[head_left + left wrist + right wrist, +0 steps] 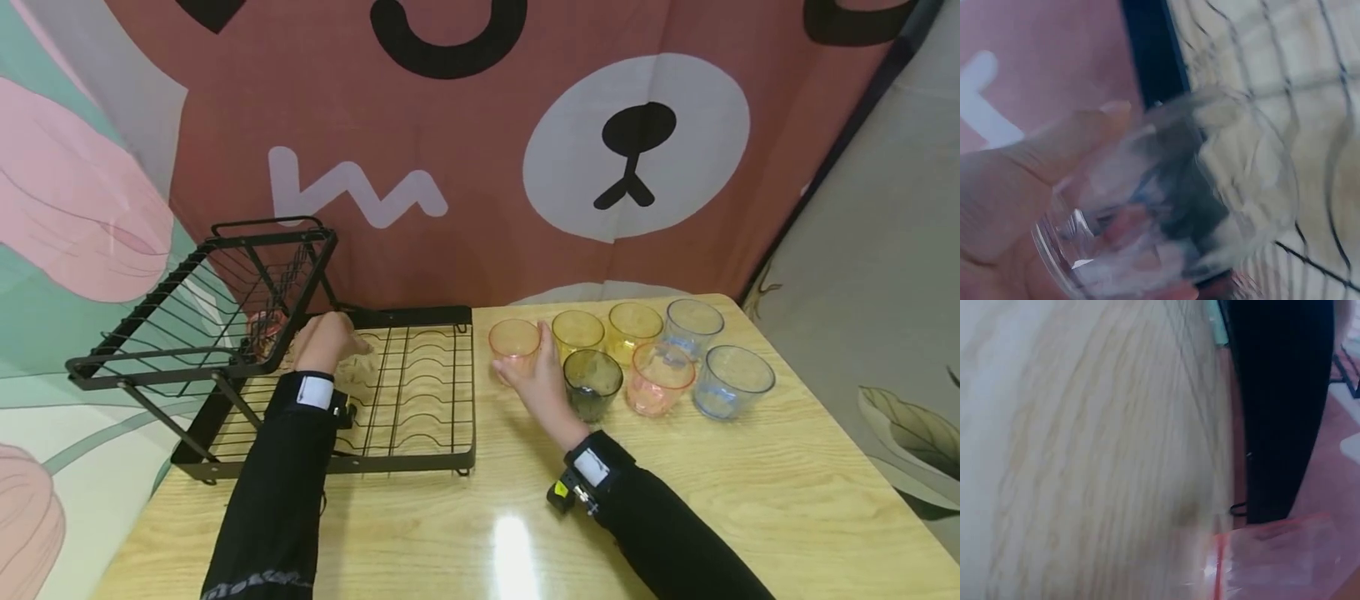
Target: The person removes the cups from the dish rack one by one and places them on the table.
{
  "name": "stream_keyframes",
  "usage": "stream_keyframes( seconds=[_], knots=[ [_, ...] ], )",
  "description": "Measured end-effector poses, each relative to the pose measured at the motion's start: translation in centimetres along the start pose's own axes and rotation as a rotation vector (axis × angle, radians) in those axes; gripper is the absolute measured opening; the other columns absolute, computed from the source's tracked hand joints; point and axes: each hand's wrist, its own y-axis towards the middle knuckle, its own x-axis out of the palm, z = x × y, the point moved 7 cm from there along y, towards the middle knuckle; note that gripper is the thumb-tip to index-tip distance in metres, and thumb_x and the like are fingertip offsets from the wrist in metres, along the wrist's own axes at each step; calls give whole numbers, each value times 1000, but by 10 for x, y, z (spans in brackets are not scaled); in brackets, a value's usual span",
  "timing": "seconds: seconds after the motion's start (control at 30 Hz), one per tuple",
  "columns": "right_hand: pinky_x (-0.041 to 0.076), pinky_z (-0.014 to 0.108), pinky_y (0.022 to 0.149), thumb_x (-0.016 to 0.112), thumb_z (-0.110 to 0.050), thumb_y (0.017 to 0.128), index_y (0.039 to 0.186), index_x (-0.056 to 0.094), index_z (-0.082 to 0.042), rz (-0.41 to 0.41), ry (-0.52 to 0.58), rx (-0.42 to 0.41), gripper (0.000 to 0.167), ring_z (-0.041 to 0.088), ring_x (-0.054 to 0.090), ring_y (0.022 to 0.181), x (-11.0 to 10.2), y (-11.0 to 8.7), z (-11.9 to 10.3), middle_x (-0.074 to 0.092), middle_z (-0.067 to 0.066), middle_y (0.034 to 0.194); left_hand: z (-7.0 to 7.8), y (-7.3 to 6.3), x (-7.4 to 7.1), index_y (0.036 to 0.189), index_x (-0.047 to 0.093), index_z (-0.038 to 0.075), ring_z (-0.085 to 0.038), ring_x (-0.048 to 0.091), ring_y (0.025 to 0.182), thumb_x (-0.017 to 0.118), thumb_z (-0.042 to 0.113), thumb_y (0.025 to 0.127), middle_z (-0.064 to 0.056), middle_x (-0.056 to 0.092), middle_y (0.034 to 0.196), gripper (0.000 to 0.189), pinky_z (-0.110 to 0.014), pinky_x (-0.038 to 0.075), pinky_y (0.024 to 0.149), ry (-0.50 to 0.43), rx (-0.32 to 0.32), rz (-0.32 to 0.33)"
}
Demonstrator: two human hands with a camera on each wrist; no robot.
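My left hand (326, 342) is over the lower tier of a black wire dish rack (474, 417). It grips a clear glass (1166, 200), tilted on its side in the left wrist view, with rack wires behind it. In the head view that glass is mostly hidden and faint. To the right of the rack, my right hand (536, 383) holds a pink glass (514, 337), thumb on one side and fingers on the other. Only part of this pink glass shows low in the right wrist view, beside the rack's black frame (1279, 412).
Right of the right hand stand two yellow glasses (634, 329), a dark grey-green glass (592, 383), another pink glass (660, 379) and two blue glasses (731, 383). A reddish object (266, 325) shows behind the rack's raised upper shelf (161, 367). A patterned cloth (480, 250) hangs behind the wooden table (420, 533).
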Motion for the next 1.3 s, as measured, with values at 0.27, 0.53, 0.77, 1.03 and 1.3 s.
stream_keyframes(
  seconds=[0.27,0.53,0.77,1.03,1.3],
  knots=[
    [19,46,118,78,-15,84,152,20,-3,-69,162,-106,90,30,21,145,-3,-23,-36,24,15,158,38,-16,13,127,55,8,-39,50,117,69,41,89,-20,47,136,52,-42,58,69,-476,159,-114],
    [11,43,119,76,-39,83,155,8,-7,-230,372,-118,105,25,7,148,7,-38,-59,10,8,162,77,-39,23,135,51,8,-35,48,122,63,29,96,-14,43,141,46,-47,59,77,-1068,286,-189],
    [14,49,118,73,-63,71,155,3,-2,-289,456,-153,125,31,10,148,16,-44,-68,8,13,162,115,-64,44,133,46,13,-39,52,112,63,36,94,-14,38,142,48,-54,54,85,-1510,430,-417],
    [14,50,118,76,-60,70,153,6,1,-214,577,-321,125,35,12,147,1,-45,-98,10,21,160,152,-97,71,128,49,20,-24,60,102,71,53,83,-9,47,133,60,-26,58,68,-1819,543,-779],
    [17,42,120,79,-53,73,145,15,13,-110,598,-609,117,35,22,143,-19,-53,-123,22,24,155,167,-122,83,132,41,19,-20,61,97,72,60,77,-10,44,137,75,-22,56,69,-1868,603,-996]
  ],
)
